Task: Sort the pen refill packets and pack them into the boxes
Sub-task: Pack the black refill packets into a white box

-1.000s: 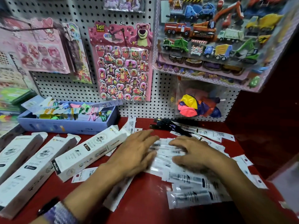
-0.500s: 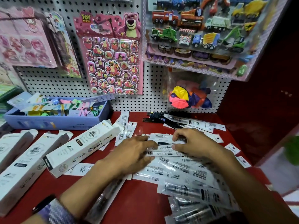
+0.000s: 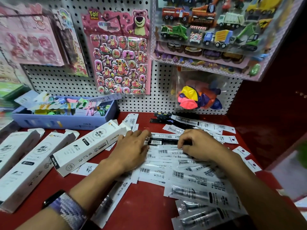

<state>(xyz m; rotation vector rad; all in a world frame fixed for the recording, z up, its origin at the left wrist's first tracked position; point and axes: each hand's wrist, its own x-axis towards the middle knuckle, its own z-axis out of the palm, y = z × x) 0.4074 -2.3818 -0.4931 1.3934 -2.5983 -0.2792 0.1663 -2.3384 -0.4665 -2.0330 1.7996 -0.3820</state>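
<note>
Several clear pen refill packets [image 3: 191, 177] with barcodes lie in a loose pile on the red shelf [image 3: 146, 206]. My left hand [image 3: 131, 149] and my right hand [image 3: 198, 145] rest at the far edge of the pile. Each pinches one end of a dark refill packet [image 3: 163, 141] stretched between them. Three long white boxes lie to the left with open end flaps: the nearest box [image 3: 89, 146] touches my left hand, then a middle box [image 3: 33, 166] and a far-left box [image 3: 11, 149].
A blue tray [image 3: 63, 122] of colourful items stands at the back left. Black packets [image 3: 166, 117] lie by the pegboard [image 3: 162, 80], under a bag of balloons [image 3: 199, 97]. Sticker sheets [image 3: 119, 52] hang above. A red wall [image 3: 269, 105] closes the right side.
Both hands slid from the pile's middle to its far edge and closed on the ends of a dark packet. More packets now show near me.
</note>
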